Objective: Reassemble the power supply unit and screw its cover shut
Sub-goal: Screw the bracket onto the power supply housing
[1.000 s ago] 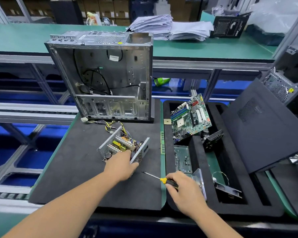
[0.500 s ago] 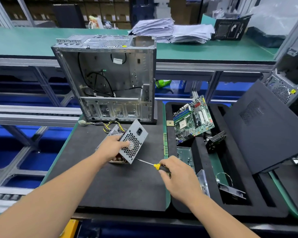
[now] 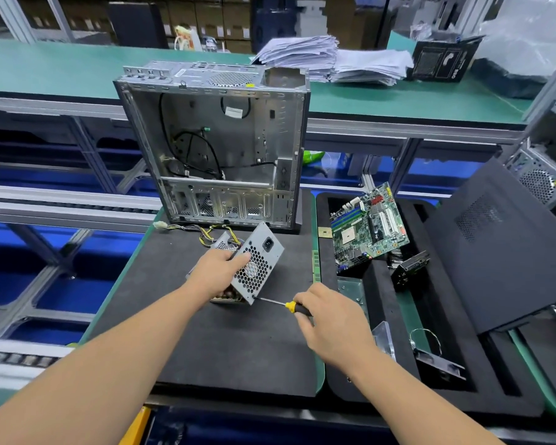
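Note:
The grey metal power supply unit (image 3: 259, 263) stands tilted on the black foam mat (image 3: 225, 342), its honeycomb fan grille and socket facing me. My left hand (image 3: 217, 274) grips its left side and holds it up. My right hand (image 3: 329, 322) grips a screwdriver (image 3: 284, 305) with a yellow and black handle. The screwdriver's tip touches the unit's lower right corner. The unit's yellow and black wires (image 3: 206, 234) trail back toward the case.
An open empty computer case (image 3: 219, 146) stands upright behind the unit. To the right, a black foam tray (image 3: 379, 316) holds a green motherboard (image 3: 368, 224), a small black fan part (image 3: 410, 273) and metal brackets. A black side panel (image 3: 507, 252) leans on it.
My left hand tipped the power supply unit up from lying open side up to standing on edge. My right hand brought the screwdriver tip to its lower corner.

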